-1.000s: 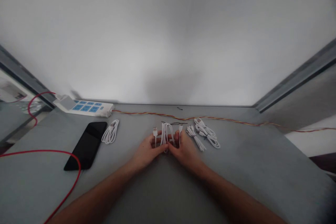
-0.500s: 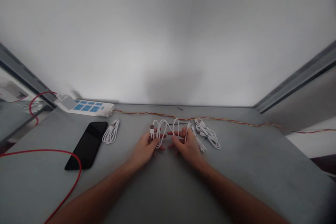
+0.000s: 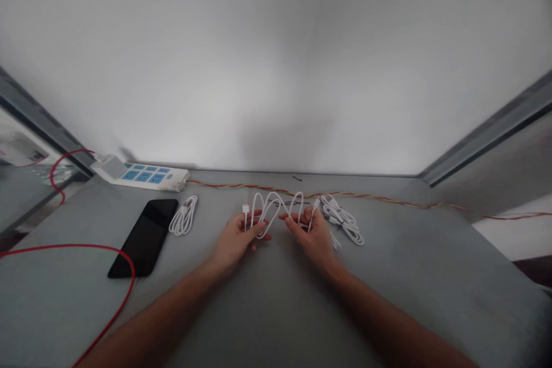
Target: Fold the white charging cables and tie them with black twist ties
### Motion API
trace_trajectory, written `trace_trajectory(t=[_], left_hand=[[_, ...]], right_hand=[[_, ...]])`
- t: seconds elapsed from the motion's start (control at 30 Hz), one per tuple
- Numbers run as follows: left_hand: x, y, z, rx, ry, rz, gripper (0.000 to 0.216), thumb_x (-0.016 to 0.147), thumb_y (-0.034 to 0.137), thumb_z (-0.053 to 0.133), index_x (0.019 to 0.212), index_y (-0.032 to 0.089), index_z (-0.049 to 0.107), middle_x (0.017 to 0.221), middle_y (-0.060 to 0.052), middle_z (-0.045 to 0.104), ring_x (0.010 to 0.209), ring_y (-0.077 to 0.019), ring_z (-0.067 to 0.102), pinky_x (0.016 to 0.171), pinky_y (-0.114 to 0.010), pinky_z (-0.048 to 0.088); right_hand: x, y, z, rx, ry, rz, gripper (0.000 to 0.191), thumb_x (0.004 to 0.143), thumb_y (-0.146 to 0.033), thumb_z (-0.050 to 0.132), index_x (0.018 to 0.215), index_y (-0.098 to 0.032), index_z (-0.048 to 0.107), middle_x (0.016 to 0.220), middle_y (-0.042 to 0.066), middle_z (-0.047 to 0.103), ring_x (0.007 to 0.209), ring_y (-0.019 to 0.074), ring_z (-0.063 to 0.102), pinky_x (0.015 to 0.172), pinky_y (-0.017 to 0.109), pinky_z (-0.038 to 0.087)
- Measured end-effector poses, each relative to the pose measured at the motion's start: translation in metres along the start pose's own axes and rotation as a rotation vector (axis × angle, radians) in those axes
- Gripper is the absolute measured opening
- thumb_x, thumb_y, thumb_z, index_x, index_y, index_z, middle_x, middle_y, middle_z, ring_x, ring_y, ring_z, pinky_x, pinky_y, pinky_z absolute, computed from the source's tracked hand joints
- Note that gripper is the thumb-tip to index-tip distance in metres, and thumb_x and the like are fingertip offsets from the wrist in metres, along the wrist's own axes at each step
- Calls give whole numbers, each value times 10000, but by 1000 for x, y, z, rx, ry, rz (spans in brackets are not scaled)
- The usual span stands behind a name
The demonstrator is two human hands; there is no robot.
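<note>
White cable (image 3: pixel 276 205) is held in slack loops near the far edge of the tabletop (image 3: pixel 276 305), one end pinched in the left hand (image 3: pixel 235 240), the other in the right hand (image 3: pixel 316 236). Loops may be snagged on the bundled cables (image 3: pixel 345 225) beside the right hand and knotted.

Have drawn apart and pulled the white USB cable (image 3: pixel 276 206) out of its tight coil into loose loops strung between left hand (image 3: pixel 235 237) and right hand (image 3: pixel 317 234).
</note>
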State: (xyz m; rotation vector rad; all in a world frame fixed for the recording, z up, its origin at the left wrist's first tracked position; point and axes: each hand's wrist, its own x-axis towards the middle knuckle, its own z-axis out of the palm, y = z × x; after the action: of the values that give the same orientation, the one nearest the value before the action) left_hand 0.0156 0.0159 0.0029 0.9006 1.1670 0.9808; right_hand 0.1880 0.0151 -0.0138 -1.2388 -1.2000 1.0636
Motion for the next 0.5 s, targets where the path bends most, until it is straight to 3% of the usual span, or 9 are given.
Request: trace_trajectory(t=[0.27,0.5], left_hand=[[0,6,-1,9,57,43,345,740,347,718,971,128,584,966,-115,692,812,-203,687,491,-194,395],[1,7,-4,-45,49,46,369,693,382,750,892,167,526,957,-89,710,623,-136,654,418,-187,302]], right_hand=[[1,-4,-1,26,-20,19,443,740,-467,670,750,-257,280,889,78,743,702,219,651,551,318,420],[2,-2,-4,92,44,9,461,733,-464,671,745,-258,259,885,61,738,592,170,593,518,293,404]])
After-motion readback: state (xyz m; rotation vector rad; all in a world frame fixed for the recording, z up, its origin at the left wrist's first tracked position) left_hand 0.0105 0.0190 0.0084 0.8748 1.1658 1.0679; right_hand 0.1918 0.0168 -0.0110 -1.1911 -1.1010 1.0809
